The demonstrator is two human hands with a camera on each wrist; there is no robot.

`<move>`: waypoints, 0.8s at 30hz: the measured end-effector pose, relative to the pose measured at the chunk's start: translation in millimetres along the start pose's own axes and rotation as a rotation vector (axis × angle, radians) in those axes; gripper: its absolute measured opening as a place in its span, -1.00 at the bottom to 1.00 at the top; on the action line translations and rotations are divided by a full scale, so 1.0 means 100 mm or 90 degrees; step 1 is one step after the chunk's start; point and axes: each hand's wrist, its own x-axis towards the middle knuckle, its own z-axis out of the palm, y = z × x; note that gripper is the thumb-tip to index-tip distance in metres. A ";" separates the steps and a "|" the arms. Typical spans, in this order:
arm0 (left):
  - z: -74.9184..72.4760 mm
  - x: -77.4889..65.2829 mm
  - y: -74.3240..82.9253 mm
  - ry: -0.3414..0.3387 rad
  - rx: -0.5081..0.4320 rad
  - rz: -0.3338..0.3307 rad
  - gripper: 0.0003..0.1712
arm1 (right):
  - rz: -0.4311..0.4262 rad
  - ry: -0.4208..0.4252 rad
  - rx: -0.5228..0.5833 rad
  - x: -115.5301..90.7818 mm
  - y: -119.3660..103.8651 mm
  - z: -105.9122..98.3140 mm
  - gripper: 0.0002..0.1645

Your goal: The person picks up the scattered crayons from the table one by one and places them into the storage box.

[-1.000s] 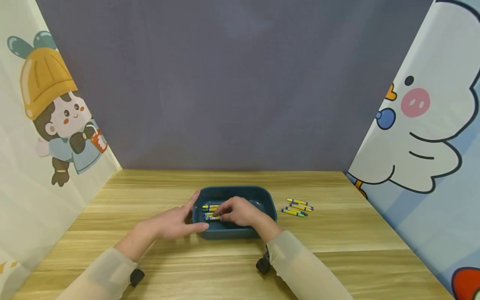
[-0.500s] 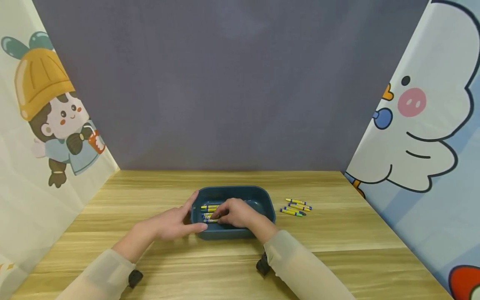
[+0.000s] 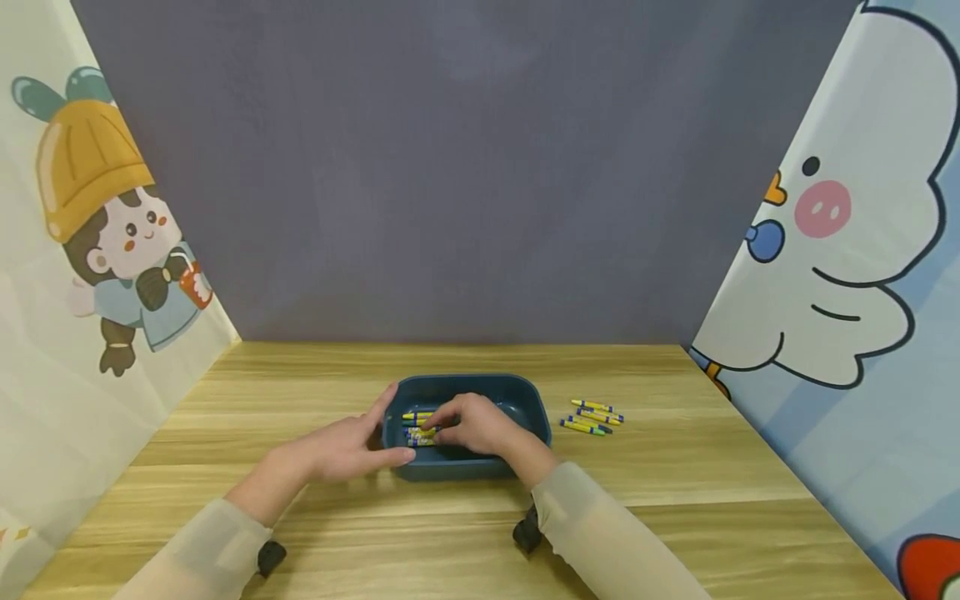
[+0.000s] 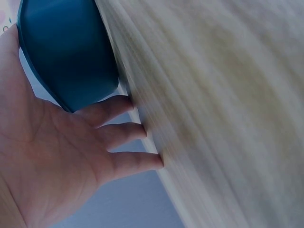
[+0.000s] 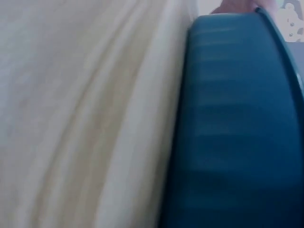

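A dark blue plastic box (image 3: 468,471) stands on the table, low-walled with rounded corners. Several yellow crayons (image 3: 417,416) with dark bands lie side by side at its left end. My left hand (image 3: 341,446) rests against the box's left end, fingers spread and the thumb at the near rim; in the left wrist view three straight fingers (image 4: 135,162) reach past the box to the tabletop. My right hand (image 3: 480,427) reaches in over the near wall. Its thumb and forefinger pinch at a crayon, whose right end they partly cover. The right wrist view shows only the box's outer wall (image 5: 237,118) nearby.
Several more crayons (image 3: 598,415) lie loose on the wooden table (image 3: 637,475), just right of the box. A grey panel (image 3: 465,183) rises behind the table. Printed cartoon panels flank it left and right.
The nearest crayon in the box has shifted slightly toward the near wall, beside the others. My right fingertips have moved a little left and away from me. The left hand stays put.
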 end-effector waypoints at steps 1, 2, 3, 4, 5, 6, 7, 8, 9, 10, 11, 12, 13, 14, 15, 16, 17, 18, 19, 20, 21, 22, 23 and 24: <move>0.00 0.00 0.00 0.000 0.001 0.000 0.37 | 0.001 0.004 0.010 0.00 0.00 -0.02 -0.75; 0.00 0.00 0.00 0.000 0.001 0.001 0.37 | 0.003 0.008 0.016 -0.01 -0.01 -0.04 -0.74; 0.00 0.00 0.00 0.001 0.002 0.001 0.37 | 0.003 0.011 0.023 -0.01 -0.01 -0.06 -0.74; 0.01 0.01 0.00 0.001 0.003 0.002 0.38 | 0.002 0.014 0.029 -0.01 -0.01 -0.09 -0.74; 0.01 0.00 0.00 0.003 0.002 0.003 0.38 | 0.002 0.018 0.031 -0.02 -0.02 -0.12 -0.74; 0.01 0.00 -0.01 0.005 0.002 0.004 0.38 | 0.003 0.020 0.038 -0.02 -0.02 -0.16 -0.73; 0.01 0.00 -0.01 0.008 0.003 0.005 0.38 | 0.001 0.024 0.040 -0.03 -0.02 -0.20 -0.72; 0.01 0.00 -0.01 0.011 0.005 0.006 0.38 | -0.005 0.029 0.042 -0.05 -0.01 -0.24 -0.72; 0.01 0.00 -0.01 0.014 0.007 0.007 0.38 | -0.010 0.034 0.049 -0.07 -0.01 -0.29 -0.71; 0.01 0.00 -0.01 0.017 0.008 0.008 0.38 | -0.015 0.039 0.058 -0.09 0.01 -0.34 -0.70; 0.00 0.00 -0.01 0.020 0.010 0.010 0.39 | -0.020 0.044 0.067 -0.12 0.03 -0.40 -0.70; 0.01 0.00 -0.02 0.022 0.011 0.011 0.39 | -0.024 0.050 0.077 -0.15 0.05 -0.45 -0.69; 0.01 0.00 -0.02 0.023 0.013 0.012 0.39 | -0.029 0.058 0.087 -0.18 0.09 -0.51 -0.69; 0.01 0.00 -0.02 0.024 0.014 0.012 0.39 | -0.031 0.067 0.094 -0.21 0.13 -0.57 -0.68; 0.01 0.00 -0.02 0.024 0.014 0.011 0.39 | -0.026 0.073 0.100 -0.25 0.17 -0.63 -0.67; 0.01 0.00 -0.02 0.024 0.016 0.010 0.40 | -0.025 0.085 0.104 -0.28 0.23 -0.69 -0.66; 0.01 0.00 -0.02 0.024 0.016 0.010 0.40 | -0.018 0.096 0.103 -0.31 0.29 -0.75 -0.65; 0.01 0.00 -0.02 0.025 0.018 0.009 0.40 | -0.010 0.108 0.104 -0.35 0.35 -0.80 -0.64; 0.01 -0.01 -0.02 0.025 0.019 0.007 0.41 | -0.001 0.121 0.108 -0.39 0.42 -0.86 -0.64; 0.01 -0.01 -0.02 0.025 0.017 0.007 0.41 | 0.012 0.131 0.115 -0.43 0.48 -0.92 -0.63; 0.01 -0.01 -0.02 0.025 0.016 0.009 0.41 | 0.021 0.142 0.121 -0.48 0.56 -0.97 -0.63; 0.01 -0.01 -0.02 0.026 0.014 0.011 0.40 | 0.030 0.154 0.129 -0.52 0.64 -1.02 -0.62; 0.01 -0.01 -0.02 0.028 0.011 0.015 0.40 | 0.041 0.163 0.134 -0.56 0.71 -1.07 -0.61; 0.01 -0.01 -0.02 0.029 0.012 0.020 0.40 | 0.049 0.172 0.141 -0.60 0.78 -1.11 -0.60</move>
